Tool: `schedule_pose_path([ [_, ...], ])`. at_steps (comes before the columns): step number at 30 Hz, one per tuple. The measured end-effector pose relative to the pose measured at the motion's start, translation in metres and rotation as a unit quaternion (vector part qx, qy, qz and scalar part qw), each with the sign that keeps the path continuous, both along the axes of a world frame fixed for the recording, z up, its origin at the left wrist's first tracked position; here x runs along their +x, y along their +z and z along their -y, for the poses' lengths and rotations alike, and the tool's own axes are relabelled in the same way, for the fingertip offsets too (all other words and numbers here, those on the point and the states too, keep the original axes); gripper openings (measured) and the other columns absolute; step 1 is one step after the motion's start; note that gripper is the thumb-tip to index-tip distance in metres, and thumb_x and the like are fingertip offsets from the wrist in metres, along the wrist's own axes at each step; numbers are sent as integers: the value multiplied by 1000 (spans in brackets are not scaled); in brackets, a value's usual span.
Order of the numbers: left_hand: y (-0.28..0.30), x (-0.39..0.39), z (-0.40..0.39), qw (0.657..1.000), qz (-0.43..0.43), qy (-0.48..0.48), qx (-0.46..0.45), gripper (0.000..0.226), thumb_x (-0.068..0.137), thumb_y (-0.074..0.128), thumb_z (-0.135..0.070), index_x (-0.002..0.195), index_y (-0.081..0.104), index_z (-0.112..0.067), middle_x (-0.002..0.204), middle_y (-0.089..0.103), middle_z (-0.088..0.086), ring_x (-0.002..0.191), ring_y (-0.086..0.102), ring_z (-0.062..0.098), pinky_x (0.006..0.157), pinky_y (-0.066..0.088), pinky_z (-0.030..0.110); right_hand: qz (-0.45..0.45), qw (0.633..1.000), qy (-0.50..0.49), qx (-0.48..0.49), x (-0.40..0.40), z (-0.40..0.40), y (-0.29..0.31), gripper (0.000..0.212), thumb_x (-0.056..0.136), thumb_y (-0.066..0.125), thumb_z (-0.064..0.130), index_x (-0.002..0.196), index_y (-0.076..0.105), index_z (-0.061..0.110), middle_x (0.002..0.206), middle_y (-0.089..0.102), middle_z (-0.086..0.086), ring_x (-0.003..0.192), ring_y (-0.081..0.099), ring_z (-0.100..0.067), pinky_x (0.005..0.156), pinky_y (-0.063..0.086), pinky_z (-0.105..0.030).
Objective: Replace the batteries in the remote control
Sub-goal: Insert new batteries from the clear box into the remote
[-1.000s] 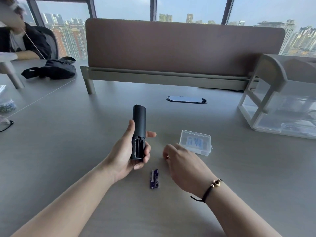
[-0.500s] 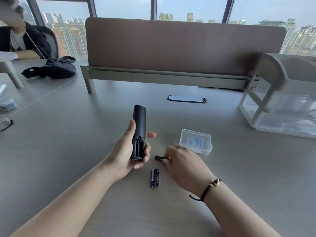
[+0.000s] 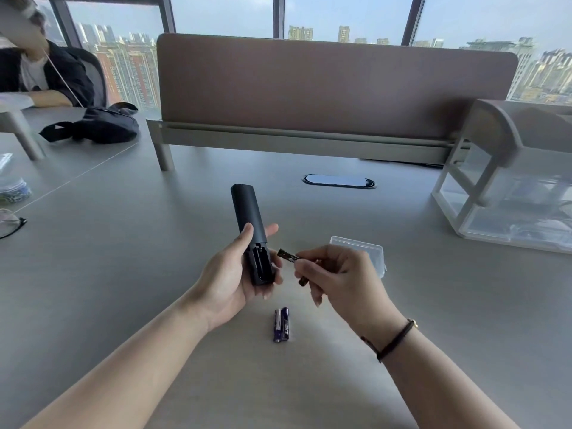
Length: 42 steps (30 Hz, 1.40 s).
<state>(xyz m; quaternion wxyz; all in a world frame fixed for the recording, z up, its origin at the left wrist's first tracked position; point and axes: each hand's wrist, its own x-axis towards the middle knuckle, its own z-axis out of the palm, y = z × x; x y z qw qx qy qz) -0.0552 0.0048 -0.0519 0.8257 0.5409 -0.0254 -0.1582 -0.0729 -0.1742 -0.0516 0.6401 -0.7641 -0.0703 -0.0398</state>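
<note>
My left hand (image 3: 230,281) grips a black remote control (image 3: 250,226) upright above the table, its battery compartment (image 3: 259,264) open and facing me with no battery visible inside. My right hand (image 3: 340,278) pinches a dark battery (image 3: 288,256) at fingertip level, its free end pointing at the open compartment, a short gap away. A second dark battery end (image 3: 302,281) shows under the same fingers. Two purple batteries (image 3: 281,324) lie side by side on the table below both hands.
A clear plastic battery case (image 3: 368,247) lies just behind my right hand. A white clear-walled organizer (image 3: 507,187) stands at the right. A desk divider (image 3: 334,88) runs across the back, with an oval cable port (image 3: 339,181) before it. Glasses (image 3: 10,222), a black bag (image 3: 102,125) and a seated person are at the left.
My right hand lifted off the table with the dark batteries and brought one toward the remote's open compartment. The left hand tilted the remote slightly. The purple batteries stayed put.
</note>
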Motion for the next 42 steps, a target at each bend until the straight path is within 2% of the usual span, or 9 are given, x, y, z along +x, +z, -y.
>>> schedule_pose_path([
  [3,1,1,1,999,-5,-4,-49,53,91,47,-43,138,48,-19,82,61,12,70,61,29,51,44,34,-21,992,1,123,-1,3,5,10,83,73,-2,86,69,-10,59,63,-16,37,45,-15,46,42,-28],
  [5,1,1,1,998,-1,-5,-64,53,91,49,-37,140,47,-15,88,60,13,75,62,28,54,46,36,-30,988,6,154,-1,4,6,10,83,73,-2,83,68,-11,59,63,-13,37,43,-15,46,41,-29],
  [9,0,1,1,997,13,-11,-73,53,92,51,-30,139,47,-6,95,60,17,83,62,30,59,52,38,-21,989,17,147,-2,1,4,14,88,69,4,74,73,5,63,67,-9,39,46,-15,44,42,-27],
  [13,0,0,0,998,16,-27,-57,52,94,50,-32,138,49,-4,96,62,18,89,64,32,64,56,38,-6,993,9,121,-4,-2,5,15,92,65,2,82,76,9,64,70,-7,40,51,-14,44,44,-20],
  [20,-2,-1,1,997,12,-74,-30,46,94,50,-29,131,59,-5,102,64,20,84,69,31,64,57,38,-13,990,-25,141,-1,-2,2,6,88,68,-3,86,69,3,63,72,-11,44,60,-17,56,61,-36],
  [25,-4,-3,0,995,17,-95,-23,44,95,49,-27,131,60,-4,97,66,17,85,68,29,62,55,37,-11,985,-48,168,-1,0,3,6,85,71,-3,86,65,-2,66,69,-21,47,62,-19,56,59,-32],
  [30,-7,-1,-1,995,21,-101,-13,46,94,54,-33,132,59,-7,96,67,15,86,67,31,57,52,33,-7,978,-49,203,-4,1,7,4,84,72,-4,84,67,-5,63,71,-14,46,65,-18,53,58,-27],
  [36,-7,-1,0,995,14,-95,-9,47,94,50,-35,135,57,-12,101,64,19,85,67,31,55,51,33,35,988,-41,144,-6,-2,7,5,84,71,-7,84,68,-9,54,69,-7,45,65,-17,53,58,-29],
  [42,-8,-1,0,995,14,-101,-12,49,94,49,-35,137,54,-12,99,67,17,81,69,29,55,52,34,128,990,-51,-25,-13,-8,1,17,80,78,4,75,70,18,66,75,-2,59,72,-19,60,60,-33],
])
